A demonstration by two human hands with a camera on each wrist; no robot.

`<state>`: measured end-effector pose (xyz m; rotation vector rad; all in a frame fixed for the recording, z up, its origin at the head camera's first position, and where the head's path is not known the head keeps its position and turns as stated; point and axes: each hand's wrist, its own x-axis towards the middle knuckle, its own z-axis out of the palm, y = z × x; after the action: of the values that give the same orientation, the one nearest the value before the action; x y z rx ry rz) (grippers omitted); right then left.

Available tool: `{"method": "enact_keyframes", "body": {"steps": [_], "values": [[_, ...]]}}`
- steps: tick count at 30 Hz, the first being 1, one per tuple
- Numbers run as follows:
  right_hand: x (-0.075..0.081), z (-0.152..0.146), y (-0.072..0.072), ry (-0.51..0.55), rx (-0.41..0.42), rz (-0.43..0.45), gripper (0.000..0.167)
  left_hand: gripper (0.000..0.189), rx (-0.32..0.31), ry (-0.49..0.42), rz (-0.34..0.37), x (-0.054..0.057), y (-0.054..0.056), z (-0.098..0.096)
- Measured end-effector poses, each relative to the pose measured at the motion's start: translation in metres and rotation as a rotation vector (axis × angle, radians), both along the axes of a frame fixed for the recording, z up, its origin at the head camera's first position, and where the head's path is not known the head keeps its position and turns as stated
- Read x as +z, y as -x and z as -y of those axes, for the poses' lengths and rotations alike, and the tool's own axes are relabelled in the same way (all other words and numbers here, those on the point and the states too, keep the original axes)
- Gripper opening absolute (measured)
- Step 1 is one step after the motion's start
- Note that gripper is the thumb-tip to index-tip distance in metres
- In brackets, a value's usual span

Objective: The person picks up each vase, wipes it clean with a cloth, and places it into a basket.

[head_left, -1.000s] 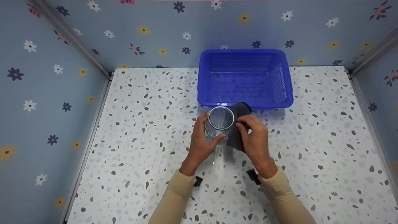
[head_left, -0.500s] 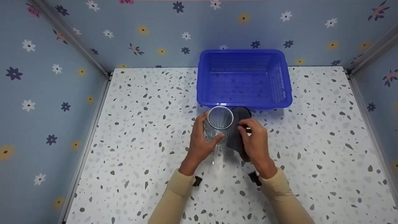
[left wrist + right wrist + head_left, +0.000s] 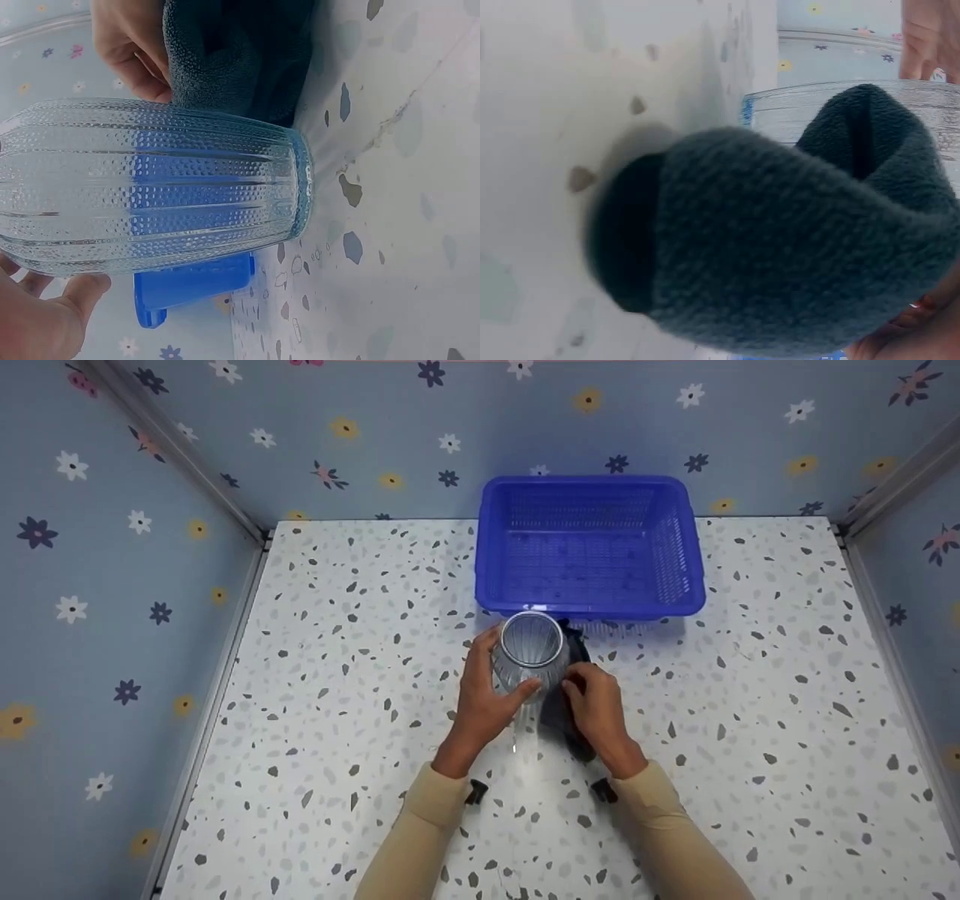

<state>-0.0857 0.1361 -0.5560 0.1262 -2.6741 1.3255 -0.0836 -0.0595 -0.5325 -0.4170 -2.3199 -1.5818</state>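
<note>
My left fingers [image 3: 480, 649] grip the upright glass [image 3: 187, 191] mid-frame; just to its right, my right fingers [image 3: 583, 673] pinch the cloth [image 3: 780, 240].

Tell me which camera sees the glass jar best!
The left wrist view: most of the glass jar shows close up, bumps and ribs clear. The head view looks down into it. The right wrist view shows only part, behind the dark cloth.

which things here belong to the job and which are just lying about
In the job:
vase, gripped by the left hand
cloth, held by the right hand beside the vase

Seemingly just lying about:
basket, behind the vase, touched by neither hand
</note>
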Motion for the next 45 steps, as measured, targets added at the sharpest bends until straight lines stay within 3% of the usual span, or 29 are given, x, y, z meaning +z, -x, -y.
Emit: {"method": "enact_keyframes", "body": {"steps": [5,11,18,23,33,40,45], "values": [[0.013,-0.003,-0.002,0.058,-0.017,-0.022,0.008,0.086,-0.005,0.002,-0.013,-0.002,0.001,-0.001],[0.047,-0.004,-0.004,0.148,-0.044,-0.119,0.009,0.083,-0.002,0.004,-0.025,-0.004,0.001,-0.003],[0.080,0.002,-0.004,0.114,-0.047,-0.185,0.007,0.082,-0.011,-0.010,-0.014,-0.005,0.001,-0.003],[0.089,0.005,-0.003,0.079,-0.045,-0.188,0.008,0.083,-0.014,-0.018,-0.010,-0.006,0.001,-0.004],[0.079,0.000,-0.004,0.081,-0.033,-0.174,0.010,0.083,-0.007,-0.013,-0.010,-0.003,0.000,-0.003],[0.046,-0.005,-0.003,0.105,-0.027,-0.109,0.011,0.088,-0.008,-0.012,-0.015,-0.002,0.001,-0.002],[0.023,-0.003,-0.001,0.063,-0.003,-0.068,0.010,0.094,-0.001,-0.003,-0.006,-0.002,0.001,-0.001]]}}
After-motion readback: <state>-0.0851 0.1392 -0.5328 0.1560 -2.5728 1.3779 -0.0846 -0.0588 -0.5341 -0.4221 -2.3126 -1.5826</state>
